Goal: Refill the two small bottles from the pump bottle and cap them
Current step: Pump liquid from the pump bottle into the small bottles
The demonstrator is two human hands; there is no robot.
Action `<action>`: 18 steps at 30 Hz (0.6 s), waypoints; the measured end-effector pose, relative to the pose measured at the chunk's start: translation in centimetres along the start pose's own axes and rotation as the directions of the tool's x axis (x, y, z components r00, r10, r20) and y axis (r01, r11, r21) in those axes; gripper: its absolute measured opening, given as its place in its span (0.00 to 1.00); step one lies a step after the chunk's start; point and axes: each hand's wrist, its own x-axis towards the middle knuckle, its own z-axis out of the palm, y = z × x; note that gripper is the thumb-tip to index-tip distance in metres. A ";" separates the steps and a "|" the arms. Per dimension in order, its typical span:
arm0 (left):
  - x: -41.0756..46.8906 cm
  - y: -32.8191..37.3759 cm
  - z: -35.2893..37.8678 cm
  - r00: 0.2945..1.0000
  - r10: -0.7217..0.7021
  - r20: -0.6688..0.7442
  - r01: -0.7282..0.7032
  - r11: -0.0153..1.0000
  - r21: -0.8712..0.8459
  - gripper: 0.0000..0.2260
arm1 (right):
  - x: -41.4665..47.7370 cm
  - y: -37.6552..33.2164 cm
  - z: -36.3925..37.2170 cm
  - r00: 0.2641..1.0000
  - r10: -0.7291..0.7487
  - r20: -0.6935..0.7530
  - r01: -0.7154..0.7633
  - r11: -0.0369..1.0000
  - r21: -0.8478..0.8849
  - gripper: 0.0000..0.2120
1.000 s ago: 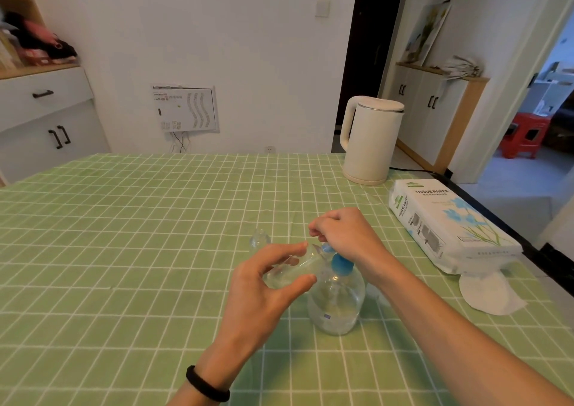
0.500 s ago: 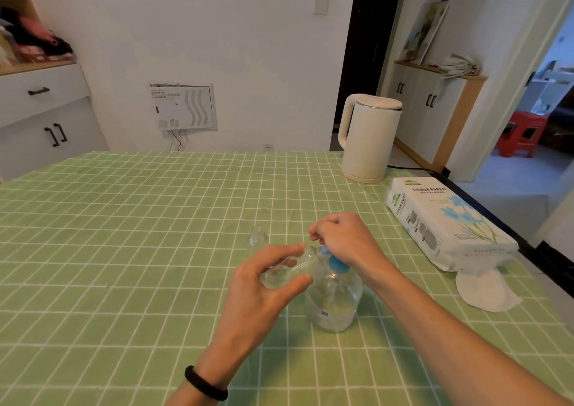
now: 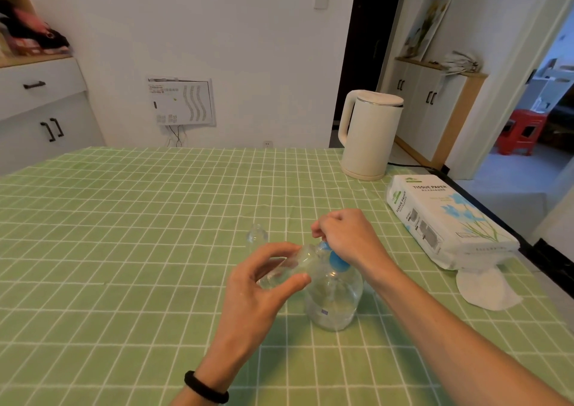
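Observation:
A clear round pump bottle [image 3: 334,300] with a blue pump head stands on the green checked tablecloth. My right hand [image 3: 348,237] rests closed on top of the blue pump head. My left hand [image 3: 257,284] grips a small clear bottle [image 3: 292,265], tilted on its side with its mouth against the pump spout. A second small clear bottle [image 3: 256,237] stands upright just behind, untouched. Caps are not visible.
A cream electric kettle [image 3: 368,133] stands at the table's far right, its cord running off the edge. A pack of tissue paper [image 3: 447,222] lies along the right edge with a loose white tissue [image 3: 484,289] in front of it.
Both hands keep their grips on the pump head and the small bottle. The view has shifted slightly; nothing else has visibly moved.

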 end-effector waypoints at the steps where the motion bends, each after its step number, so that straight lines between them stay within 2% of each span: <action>1: -0.1 -0.1 0.0 1.000 -0.006 -0.004 0.006 1.000 -0.004 0.15 | 0.0 0.1 0.1 1.000 0.005 0.005 -0.005 1.000 -0.002 0.17; 18: 0.1 0.4 0.0 0.999 0.034 -0.015 -0.035 0.999 -0.011 0.17 | 0.2 -0.9 -0.4 0.999 0.021 0.024 -0.020 1.000 -0.017 0.17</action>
